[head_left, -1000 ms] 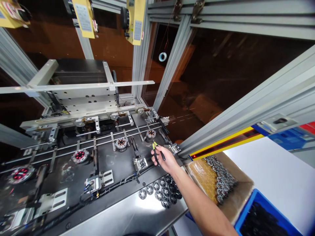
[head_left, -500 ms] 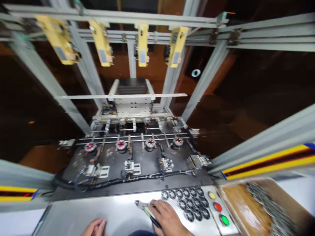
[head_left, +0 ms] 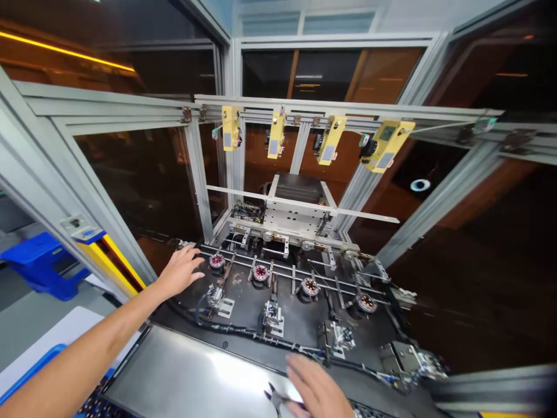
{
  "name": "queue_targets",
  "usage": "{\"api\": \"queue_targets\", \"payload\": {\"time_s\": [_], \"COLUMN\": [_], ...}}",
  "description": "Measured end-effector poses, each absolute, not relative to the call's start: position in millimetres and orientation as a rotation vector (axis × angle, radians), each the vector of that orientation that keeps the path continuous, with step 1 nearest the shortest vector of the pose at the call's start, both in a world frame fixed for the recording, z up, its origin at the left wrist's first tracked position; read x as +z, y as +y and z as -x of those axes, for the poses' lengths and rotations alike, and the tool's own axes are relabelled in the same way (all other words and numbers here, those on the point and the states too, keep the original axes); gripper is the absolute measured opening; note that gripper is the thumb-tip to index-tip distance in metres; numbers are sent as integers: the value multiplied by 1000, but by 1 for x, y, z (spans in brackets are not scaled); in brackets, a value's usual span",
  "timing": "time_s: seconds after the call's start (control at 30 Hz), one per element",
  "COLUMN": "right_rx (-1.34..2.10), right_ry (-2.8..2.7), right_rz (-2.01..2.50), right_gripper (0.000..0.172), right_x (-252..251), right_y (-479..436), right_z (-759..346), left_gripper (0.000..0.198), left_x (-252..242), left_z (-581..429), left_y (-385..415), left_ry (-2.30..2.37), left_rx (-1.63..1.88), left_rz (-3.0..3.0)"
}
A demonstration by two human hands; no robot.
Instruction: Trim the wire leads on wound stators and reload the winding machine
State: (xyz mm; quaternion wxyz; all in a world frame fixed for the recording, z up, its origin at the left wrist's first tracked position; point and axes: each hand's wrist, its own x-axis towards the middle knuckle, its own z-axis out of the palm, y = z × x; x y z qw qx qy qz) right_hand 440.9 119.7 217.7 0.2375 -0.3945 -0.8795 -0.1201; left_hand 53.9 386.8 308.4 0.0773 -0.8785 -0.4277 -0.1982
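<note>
My left hand (head_left: pixel 185 270) is stretched far forward, fingers spread and nothing in them. It is beside the leftmost round metal part (head_left: pixel 216 263), which sits on its fixture with a red-lit centre; I see a gap between them. My right hand (head_left: pixel 321 388), smeared by motion, is low over the front edge of the metal tray top. Its fingers are around a pair of diagonal cutters (head_left: pixel 275 397), whose dark jaws point up and left. Farther right in the row are a second red-lit part (head_left: pixel 260 273) and two orange-lit ones, the nearer being the round part (head_left: pixel 310 287).
Yellow camera units (head_left: pixel 331 139) hang from an aluminium rail above. Clamp blocks (head_left: pixel 272 313) and a black cable bundle (head_left: pixel 243 331) lie in front of the fixtures. A yellow light-curtain post (head_left: pixel 114 264) stands at left, with a blue stool (head_left: pixel 41 261) beyond it.
My left hand has gone from the front edge forward to the leftmost fixture, and its fingers have opened. The view has swung left. My right hand stays low with the cutters.
</note>
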Motion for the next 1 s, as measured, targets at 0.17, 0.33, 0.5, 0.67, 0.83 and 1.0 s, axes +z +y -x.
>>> {"api": "queue_targets", "payload": {"time_s": [0.17,0.33,0.5,0.67,0.83,1.0], "right_rx": [-174,-70,43,121,155,165], "right_ry": [-2561,-2662,-2724,-2722,-2713,-2684], "right_rz": [1190,1314,1318,1324,1332,1380], "right_gripper": [39,47,41,30,27,27], "right_x": [318,306,277,264,254,252], "right_y": [236,340,377,387,391,390], "right_z": [-431,-423,-419,-418,-417,-416], "left_gripper": [32,36,34,36,36,25], "left_x": [295,279,266,260,260,268], "left_z": [-81,-95,-91,-89,-96,-101], "left_y": [427,447,459,476,491,498], "left_ry": [-1291,-1356,-1400,-1407,-1429,-1409], "left_rx": [-329,-147,-64,57,267,366], "left_rz": [2748,2793,2821,2897,2975,3029]}}
